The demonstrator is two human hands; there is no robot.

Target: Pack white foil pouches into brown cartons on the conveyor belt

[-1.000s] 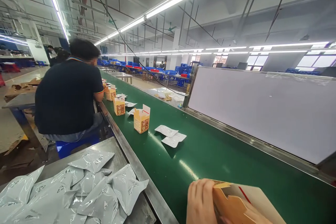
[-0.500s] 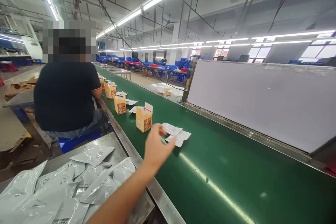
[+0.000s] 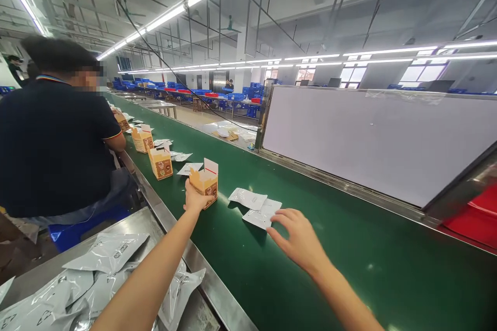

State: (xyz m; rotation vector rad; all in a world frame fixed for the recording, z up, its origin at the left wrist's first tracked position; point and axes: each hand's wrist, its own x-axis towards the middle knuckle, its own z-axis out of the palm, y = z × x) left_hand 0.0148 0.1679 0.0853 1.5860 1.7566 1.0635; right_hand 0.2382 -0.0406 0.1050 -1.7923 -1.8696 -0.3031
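Note:
My left hand [image 3: 196, 197] grips the near side of an orange-and-brown carton [image 3: 207, 186], which stands on the green conveyor belt with its top flaps up. To the right of it lie two silvery sachets, the upper sachet [image 3: 248, 198] partly overlapping the lower sachet [image 3: 262, 213]. My right hand [image 3: 297, 235] reaches in from the right, thumb and fingers apart, its fingertips at the edge of the lower sachet. Whether they touch it I cannot tell. A pile of grey foil pouches [image 3: 106, 253] covers much of the metal side table, below my left forearm.
More open cartons [image 3: 160, 163] and sachets [image 3: 180, 156] line the belt [image 3: 310, 274] farther off. A person in a dark shirt [image 3: 54, 139] sits at the left beside it. A white panel [image 3: 373, 139] stands along the far edge, with a red container [image 3: 476, 217] at right.
My left hand has moved left from near the sachets and taken hold of the carton. My right hand has come into view beside the sachets. The view has turned right.

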